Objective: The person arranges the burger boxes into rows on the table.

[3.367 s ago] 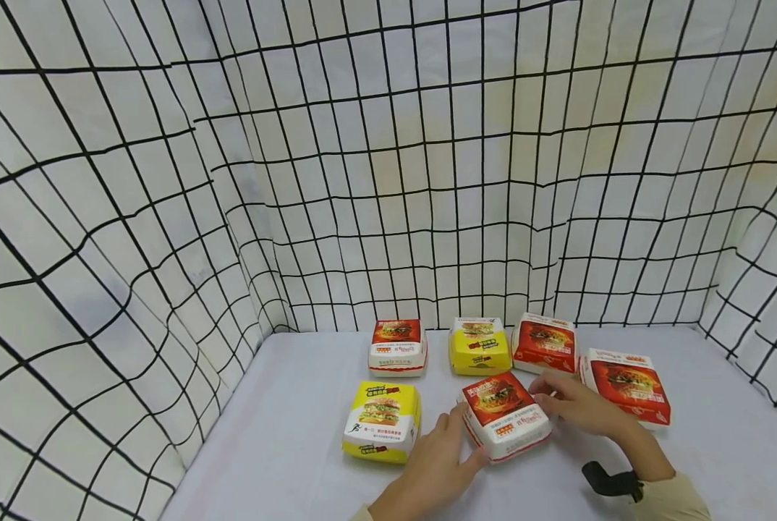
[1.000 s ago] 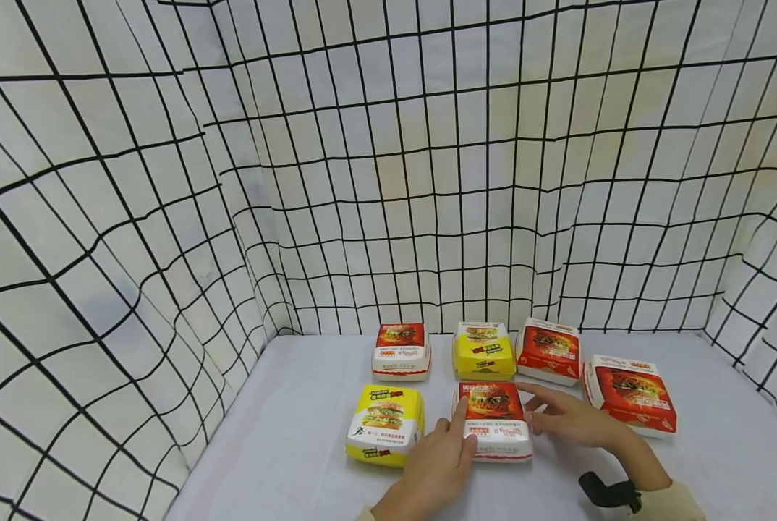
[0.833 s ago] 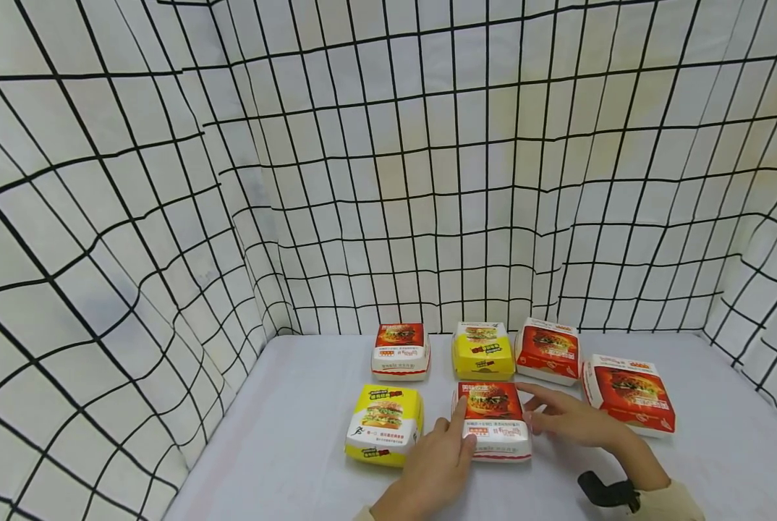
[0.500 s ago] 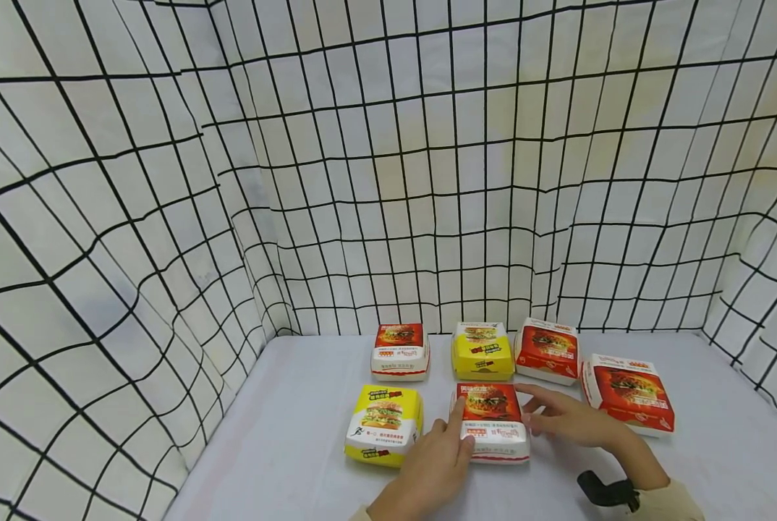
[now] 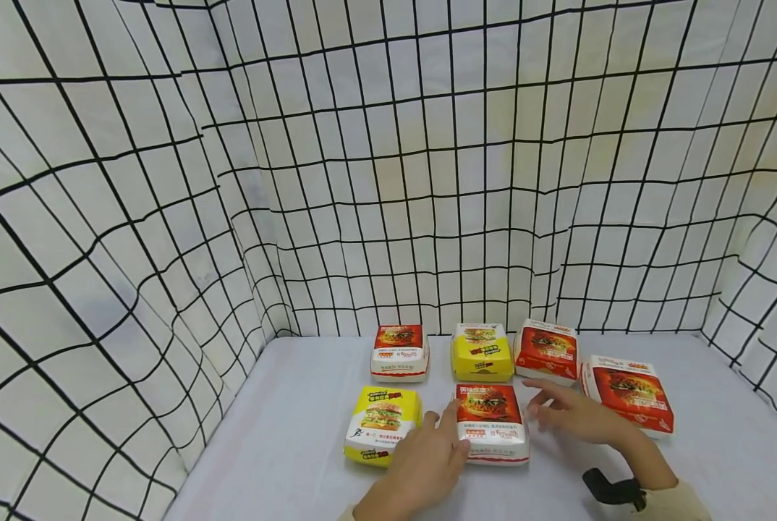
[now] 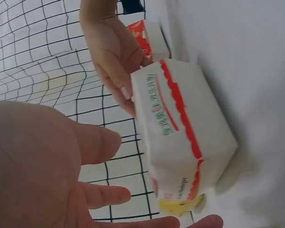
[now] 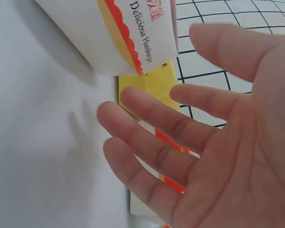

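Note:
A red and white burger box [image 5: 490, 423] sits squarely on the white table between my two hands. My left hand [image 5: 424, 463] is at its left side, fingers extended along the edge; the left wrist view shows a gap between the thumb and the box [image 6: 171, 128]. On the other side, my right hand [image 5: 577, 414] has its fingers spread and stands off the box, with bare palm and nothing held in the right wrist view. Left of the left hand lies a yellow and white burger box [image 5: 382, 423], partly covered by that hand.
Behind stand a red and white box [image 5: 400, 353], a yellow box [image 5: 482, 352] and a red box [image 5: 546, 350]. Another red box [image 5: 628, 393] lies beyond the right hand. A white wall with black grid lines [image 5: 388, 181] encloses the table [image 5: 265, 441].
The front red and white box was turned from a slant to straight, between both hands. In the last half second both hands have drawn away from its sides.

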`<state>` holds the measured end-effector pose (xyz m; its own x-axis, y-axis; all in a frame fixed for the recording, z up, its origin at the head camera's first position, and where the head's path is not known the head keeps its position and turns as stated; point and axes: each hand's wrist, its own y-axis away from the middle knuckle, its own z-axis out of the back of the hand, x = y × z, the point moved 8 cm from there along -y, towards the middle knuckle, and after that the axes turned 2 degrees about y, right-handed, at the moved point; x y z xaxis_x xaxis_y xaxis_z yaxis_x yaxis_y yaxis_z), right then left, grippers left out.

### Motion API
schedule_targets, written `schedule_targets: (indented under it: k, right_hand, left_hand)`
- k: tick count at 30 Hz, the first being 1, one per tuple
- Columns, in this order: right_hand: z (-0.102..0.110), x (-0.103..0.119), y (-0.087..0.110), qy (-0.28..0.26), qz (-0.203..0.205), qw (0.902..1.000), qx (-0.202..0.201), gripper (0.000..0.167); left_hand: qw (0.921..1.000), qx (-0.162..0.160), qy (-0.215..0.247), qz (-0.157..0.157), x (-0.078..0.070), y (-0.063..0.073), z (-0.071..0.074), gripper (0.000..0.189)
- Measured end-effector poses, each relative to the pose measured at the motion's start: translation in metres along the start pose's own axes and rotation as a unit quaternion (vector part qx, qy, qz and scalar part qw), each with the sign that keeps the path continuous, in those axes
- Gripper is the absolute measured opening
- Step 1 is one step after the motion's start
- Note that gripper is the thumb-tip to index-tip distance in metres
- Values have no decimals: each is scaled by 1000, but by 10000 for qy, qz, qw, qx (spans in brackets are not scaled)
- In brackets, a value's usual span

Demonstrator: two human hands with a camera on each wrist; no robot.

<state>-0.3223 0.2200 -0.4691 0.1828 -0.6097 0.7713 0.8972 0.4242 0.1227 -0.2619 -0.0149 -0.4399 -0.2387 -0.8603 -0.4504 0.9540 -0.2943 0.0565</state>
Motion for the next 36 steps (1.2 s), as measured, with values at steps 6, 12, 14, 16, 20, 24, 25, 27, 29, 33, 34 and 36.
schedule_targets:
  k: [6,12,14,16,20,24,25,27,29,33,34,36]
  right_hand:
    - [14,7,3,203,95,9988,-443,56]
    - [28,20,4,360,190,9940,-1015,49]
    - [37,27,-1,446,303,9917,-1165,48]
    - [45,35,-10,492,472,9898,-1248,48]
    - [57,45,-36,517,585,9880,-1330,46]
    - [58,46,-64,326,328,9910,-1254,47]
    - [56,45,-70,266,264,9916,-1235,47]
    - [53,43,-80,167,137,9925,-1207,48]
    - [50,42,-88,64,89,9927,-1204,49]
    - [43,43,-101,102,18,9930,-1181,50]
    - [43,43,-103,184,3,9931,-1159,50]
    - [42,43,-107,396,-102,9928,-1129,51]
  left_hand:
    - [9981,-412,410,-196,-7,8,38,59]
    - [9924,-773,480,-828,-10,-1,77,42]
    - [9909,-766,455,-1011,-11,-16,87,37]
    - [9895,-768,416,-1151,-11,-33,97,33]
    - [9888,-878,239,-1181,-12,-68,111,30]
    - [9914,-770,118,-1055,-14,-100,113,30]
    - [9923,-701,150,-1008,-14,-107,111,29]
    - [9940,-549,221,-925,-13,-121,104,29]
    - [9949,-452,296,-855,-10,-133,95,29]
    - [9966,-331,317,-689,-6,-148,82,29]
    - [9970,-307,329,-636,-6,-149,80,29]
    - [9976,-219,376,-546,-6,-152,76,31]
